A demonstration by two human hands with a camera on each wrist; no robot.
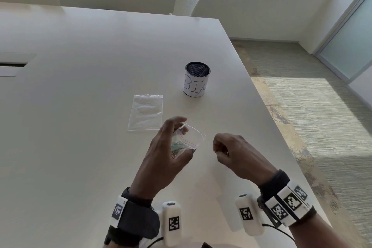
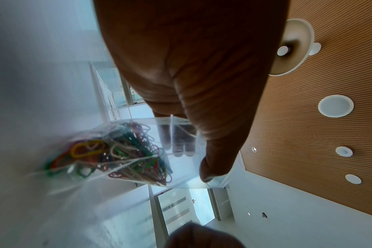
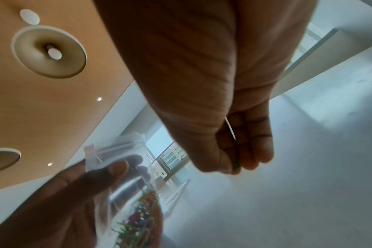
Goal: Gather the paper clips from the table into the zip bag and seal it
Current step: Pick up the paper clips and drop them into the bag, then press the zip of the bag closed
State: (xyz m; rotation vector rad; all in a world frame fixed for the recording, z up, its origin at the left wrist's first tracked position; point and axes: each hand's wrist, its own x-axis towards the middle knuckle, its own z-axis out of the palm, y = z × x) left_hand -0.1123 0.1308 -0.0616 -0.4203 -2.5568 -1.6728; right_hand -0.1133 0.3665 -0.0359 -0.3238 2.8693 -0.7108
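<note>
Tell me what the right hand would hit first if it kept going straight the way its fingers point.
Probably the open mouth of the zip bag held by the left hand; the right hand pinches paper clips pointing that way, though depth is unclear.

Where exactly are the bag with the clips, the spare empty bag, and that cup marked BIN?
zip bag (image 2: 181, 167): left wrist view, clear wall beside the clips.
empty bag (image 1: 145, 113): head view, middle of the flat plastic.
cup (image 1: 194, 87): head view, white label on its side.

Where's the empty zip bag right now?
In the head view, the empty zip bag lies flat on the table, just beyond the left hand and to the left of the mesh cup marked BIN.
</note>
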